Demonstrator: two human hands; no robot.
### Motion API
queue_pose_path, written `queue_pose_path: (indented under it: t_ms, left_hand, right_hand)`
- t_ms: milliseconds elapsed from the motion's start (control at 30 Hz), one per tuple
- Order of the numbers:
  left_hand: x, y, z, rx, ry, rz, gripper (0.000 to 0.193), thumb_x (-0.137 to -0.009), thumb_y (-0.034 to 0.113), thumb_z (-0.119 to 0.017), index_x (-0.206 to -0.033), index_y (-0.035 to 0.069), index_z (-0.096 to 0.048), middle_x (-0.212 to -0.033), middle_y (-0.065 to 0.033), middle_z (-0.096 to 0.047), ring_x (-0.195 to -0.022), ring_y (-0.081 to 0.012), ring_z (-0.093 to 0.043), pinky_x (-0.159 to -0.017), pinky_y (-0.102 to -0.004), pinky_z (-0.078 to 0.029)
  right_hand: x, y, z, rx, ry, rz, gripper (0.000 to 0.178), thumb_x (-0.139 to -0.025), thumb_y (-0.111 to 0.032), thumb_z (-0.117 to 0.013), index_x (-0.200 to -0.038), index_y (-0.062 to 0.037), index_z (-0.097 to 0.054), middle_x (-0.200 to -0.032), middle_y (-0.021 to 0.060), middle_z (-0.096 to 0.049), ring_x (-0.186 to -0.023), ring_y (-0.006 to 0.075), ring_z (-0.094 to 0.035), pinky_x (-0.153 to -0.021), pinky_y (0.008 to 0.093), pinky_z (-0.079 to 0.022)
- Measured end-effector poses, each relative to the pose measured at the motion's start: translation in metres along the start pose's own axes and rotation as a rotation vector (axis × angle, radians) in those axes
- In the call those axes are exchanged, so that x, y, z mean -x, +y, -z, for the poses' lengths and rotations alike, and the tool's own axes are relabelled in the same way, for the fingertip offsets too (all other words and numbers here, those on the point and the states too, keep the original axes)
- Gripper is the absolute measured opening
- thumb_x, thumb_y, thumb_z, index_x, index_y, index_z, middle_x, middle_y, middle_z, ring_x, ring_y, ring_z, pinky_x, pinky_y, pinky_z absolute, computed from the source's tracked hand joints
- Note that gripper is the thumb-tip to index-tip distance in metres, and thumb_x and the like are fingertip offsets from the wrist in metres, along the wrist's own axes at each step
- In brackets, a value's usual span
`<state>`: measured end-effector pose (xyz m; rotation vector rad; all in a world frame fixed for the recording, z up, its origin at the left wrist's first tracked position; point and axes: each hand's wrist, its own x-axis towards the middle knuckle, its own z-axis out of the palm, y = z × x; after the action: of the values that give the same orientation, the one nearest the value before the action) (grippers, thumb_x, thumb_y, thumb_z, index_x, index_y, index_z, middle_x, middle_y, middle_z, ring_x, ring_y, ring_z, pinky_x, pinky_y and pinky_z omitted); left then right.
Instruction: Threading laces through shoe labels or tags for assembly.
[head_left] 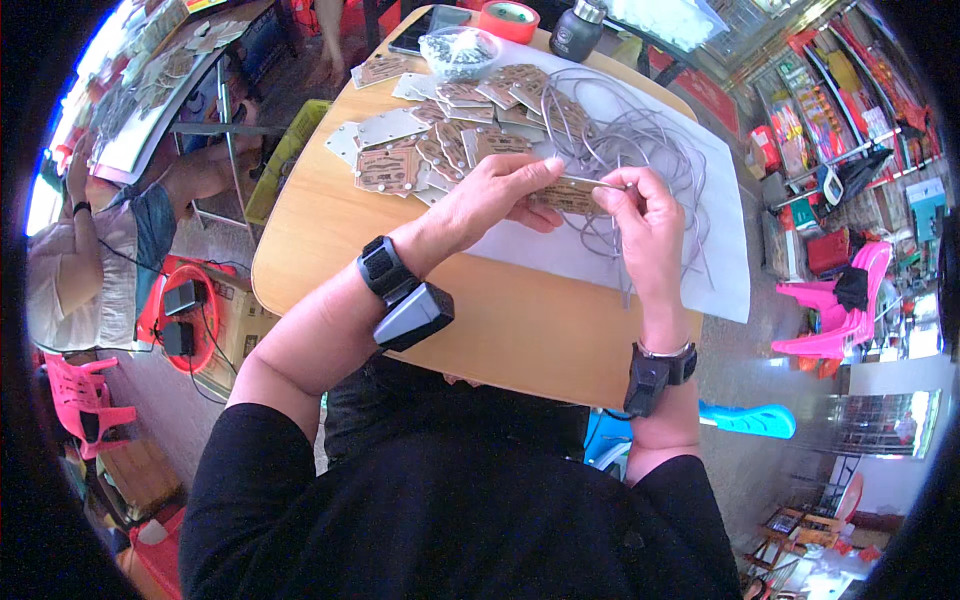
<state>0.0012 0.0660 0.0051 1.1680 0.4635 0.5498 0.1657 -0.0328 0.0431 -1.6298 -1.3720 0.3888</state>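
Observation:
My left hand (500,195) is closed on the left end of a small brown printed plaque (572,196), held above the table. My right hand (643,215) pinches at the plaque's right end, where a thin grey cord seems to run between the fingers; its tip is too small to make out. Behind and right of the hands lies a loose tangle of grey cords (650,140) on a white sheet (728,262). A heap of similar plaques (388,168), some with pale backs up, lies beyond my left hand.
On the far side of the wooden table (310,240) stand a clear bowl of small pieces (460,55), a roll of red tape (508,20), a phone (425,28) and a dark bottle (580,32). Another person (100,250) sits at the left. A pink chair (840,300) stands right.

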Motion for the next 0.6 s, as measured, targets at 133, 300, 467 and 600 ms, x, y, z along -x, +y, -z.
queue_pose_path:
  t_ms: [133, 300, 467, 600]
  left_hand:
    - [0.001, 0.003, 0.001, -0.186, 0.052, 0.017, 0.041, -0.093, 0.035, -0.053, -0.105, -0.004, -0.06, -0.092, -0.0103, -0.064, -0.08, -0.0165, -0.064, -0.075, -0.0288, -0.052]
    - [0.0, 0.003, 0.002, -0.35, 0.062, 0.027, 0.042, -0.089, 0.038, -0.059, -0.099, -0.003, -0.063, -0.086, -0.008, -0.064, -0.077, -0.0144, -0.063, -0.072, -0.0279, -0.05]
    - [0.001, 0.004, 0.002, -0.479, 0.006, 0.018, 0.044, -0.085, 0.037, -0.063, -0.104, -0.002, -0.063, -0.084, -0.007, -0.064, -0.074, -0.0135, -0.061, -0.072, -0.0267, -0.049]
    - [0.001, 0.003, -0.003, -0.477, -0.036, -0.009, 0.044, -0.081, 0.033, -0.065, -0.107, -0.002, -0.062, -0.085, -0.0077, -0.064, -0.075, -0.0132, -0.059, -0.074, -0.0267, -0.048]
  right_hand:
    - [0.001, 0.01, 0.0, -0.056, -0.043, -0.013, 0.009, -0.081, -0.01, -0.067, -0.084, -0.0028, -0.063, -0.07, -0.0023, -0.05, -0.063, 0.0055, -0.046, -0.058, 0.0223, -0.039]
    - [-0.001, 0.012, 0.009, -0.071, -0.146, -0.013, 0.013, -0.083, -0.015, -0.066, -0.086, -0.0025, -0.065, -0.067, -0.0007, -0.054, -0.065, 0.0049, -0.048, -0.06, 0.0209, -0.04]
    - [-0.005, 0.016, 0.011, -0.388, -0.377, -0.325, 0.018, -0.083, -0.018, -0.063, -0.085, -0.0003, -0.066, -0.074, -0.0015, -0.061, -0.069, 0.0047, -0.052, -0.063, 0.0208, -0.042]
    - [-0.005, 0.024, 0.013, -0.48, -0.376, -0.459, 0.019, -0.082, -0.019, -0.063, -0.085, -0.0003, -0.066, -0.075, -0.0026, -0.061, -0.07, 0.005, -0.053, -0.064, 0.0208, -0.041]
